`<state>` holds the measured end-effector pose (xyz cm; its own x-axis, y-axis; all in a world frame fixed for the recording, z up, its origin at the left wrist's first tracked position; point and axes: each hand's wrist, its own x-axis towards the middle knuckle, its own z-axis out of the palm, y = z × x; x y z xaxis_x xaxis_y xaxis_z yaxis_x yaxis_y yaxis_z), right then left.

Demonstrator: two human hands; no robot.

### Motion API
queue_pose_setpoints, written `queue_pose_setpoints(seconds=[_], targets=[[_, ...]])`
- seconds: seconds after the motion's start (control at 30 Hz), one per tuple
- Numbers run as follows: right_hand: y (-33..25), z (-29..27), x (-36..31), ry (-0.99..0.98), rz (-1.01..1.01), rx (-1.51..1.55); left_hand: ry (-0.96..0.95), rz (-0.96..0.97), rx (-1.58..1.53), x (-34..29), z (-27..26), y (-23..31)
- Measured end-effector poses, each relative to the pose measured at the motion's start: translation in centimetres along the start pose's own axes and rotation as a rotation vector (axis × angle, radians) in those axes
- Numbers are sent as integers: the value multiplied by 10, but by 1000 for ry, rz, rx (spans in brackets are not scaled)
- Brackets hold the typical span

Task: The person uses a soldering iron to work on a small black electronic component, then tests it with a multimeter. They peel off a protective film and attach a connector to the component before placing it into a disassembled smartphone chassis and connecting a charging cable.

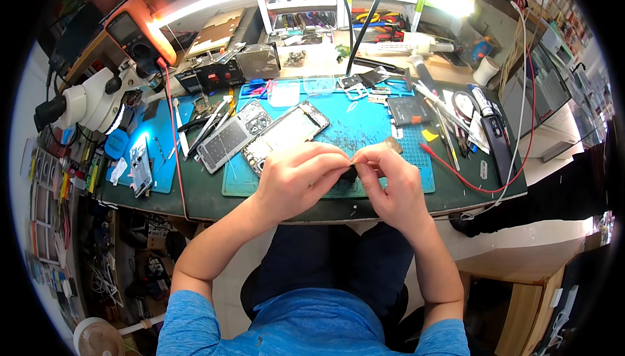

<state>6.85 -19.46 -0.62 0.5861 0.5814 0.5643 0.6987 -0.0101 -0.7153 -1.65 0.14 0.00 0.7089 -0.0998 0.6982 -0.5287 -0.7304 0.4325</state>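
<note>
L hand [303, 172] and R hand [395, 183] are meeting over the near part of the blue mat [374, 118], fingertips pinching tight. Both are clamping on a tiny piece [352, 163], which is sitting right btwn the two sets of fingertips, above the mat; it's looking brownish, tho it's too small to ID for sure. A dark thing [345, 185] is showing just below. Opened phone [286, 133] is lying at a slant behind L hand, on the mat. Grey phone back [234, 136] is lying just beside it on the L, partly off the mat. Dark specks [355, 136] are dotting the mat's middle. Black square block [409, 110] is resting at back R, w/ a yellow scrap [429, 135] lying nr it. Red lead [456, 179] is curving from the mat's R edge across the green desk [195, 203]. Far L: white microscope [88, 105] is standing nr an orange meter [140, 36], & a 2nd phone [139, 170] is lying on a smaller blue mat [166, 172].
</note>
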Motion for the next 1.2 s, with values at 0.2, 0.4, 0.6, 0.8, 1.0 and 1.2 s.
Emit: queue_pose_setpoints(seconds=[0.2, 0.4, 0.6, 0.8, 1.0, 1.2], targets=[[-1, -16, 14, -112, -137, -106, -40, -60, -55, 1, -3, -5], [2, -21, 22, -159, -253, -185, -53, -93, -66, 7, -4, -6], [7, -18, 18, -173, -244, -81, -45, -139, -109, 8, -4, -3], [16, -19, 15, -143, -361, -123, -119, -318, -253, 13, -7, 3], [16, 0, 2, 14, -308, -46, -246, -599, -429, 17, -19, 13], [7, 24, -17, 155, -31, 146, -414, -696, -468, 26, -37, 21]])
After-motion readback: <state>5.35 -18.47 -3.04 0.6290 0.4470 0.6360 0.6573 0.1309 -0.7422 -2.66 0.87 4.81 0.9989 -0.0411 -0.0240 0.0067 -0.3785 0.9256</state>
